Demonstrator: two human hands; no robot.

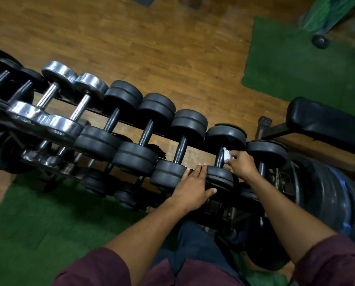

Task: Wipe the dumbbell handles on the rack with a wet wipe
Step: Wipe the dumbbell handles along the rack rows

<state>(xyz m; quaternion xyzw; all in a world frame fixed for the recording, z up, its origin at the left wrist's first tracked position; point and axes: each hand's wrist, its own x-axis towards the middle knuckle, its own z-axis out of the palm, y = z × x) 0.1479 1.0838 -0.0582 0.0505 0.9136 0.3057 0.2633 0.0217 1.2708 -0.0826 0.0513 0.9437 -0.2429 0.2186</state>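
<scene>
Right hand (241, 163) pinches the white wipe (227, 155) against a dumbbell handle (220, 158) near the rack's (131, 123) right end. Left hand (191, 187) is flat, fingers straight, resting on the near black weights just left of that handle. Chrome dumbbells (57, 96) sit further left.

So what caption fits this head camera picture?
Right hand rubs a wet wipe on a dumbbell handle; left hand steadies it.
</scene>
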